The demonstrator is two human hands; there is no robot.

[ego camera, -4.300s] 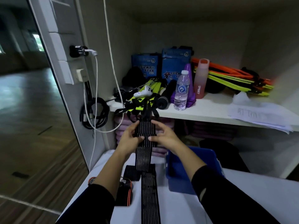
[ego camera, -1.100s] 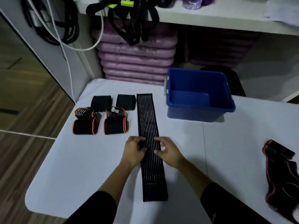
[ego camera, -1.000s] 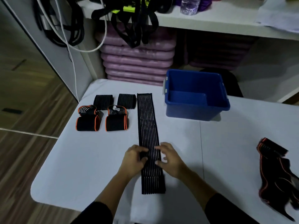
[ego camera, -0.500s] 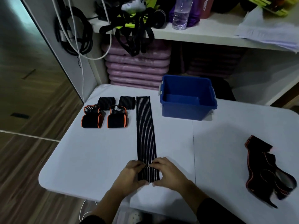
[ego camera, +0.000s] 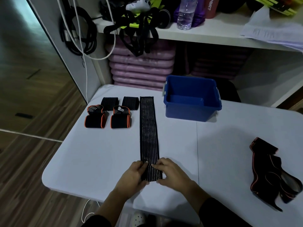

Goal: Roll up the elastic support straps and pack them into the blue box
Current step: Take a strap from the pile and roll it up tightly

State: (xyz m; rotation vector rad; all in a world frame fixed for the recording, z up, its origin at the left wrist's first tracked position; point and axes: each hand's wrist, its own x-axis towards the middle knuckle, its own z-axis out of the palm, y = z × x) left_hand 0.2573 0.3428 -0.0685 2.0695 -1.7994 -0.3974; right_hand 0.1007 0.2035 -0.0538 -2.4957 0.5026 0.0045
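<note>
Now the long strap (ego camera: pixel 148 136) lies flat on the table (ego camera: pixel 98 161), running 6 to 12 so I can roll it away from me, while my left hand (ego camera: pixel 134 176) and right hand (ego camera: pixel 172 176) pinch its near end, fingers curled, and the blue box (ego camera: pixel 185 112) waits at 1 o'clock.

1. A white table (ego camera: pixel 98 161) fills the near ground, set on a wood floor (ego camera: pixel 32 161).
2. Beyond it runs a white shelf (ego camera: pixel 205 35).
3. A clear water bottle (ego camera: pixel 186 15) stands upright on the shelf, with a pink bottle (ego camera: pixel 210 7) just right of it.
4. Papers (ego camera: pixel 275 30) lie on the shelf's right end.
5. Black webbing (ego camera: pixel 136 35) spills in a tangle over the shelf's left edge.
6. Purple mats (ego camera: pixel 141 69) are stacked underneath.
7. Far left, black cables (ego camera: pixel 80 33) and a white cord (ego camera: pixel 85 63) hang on the wall.
</note>
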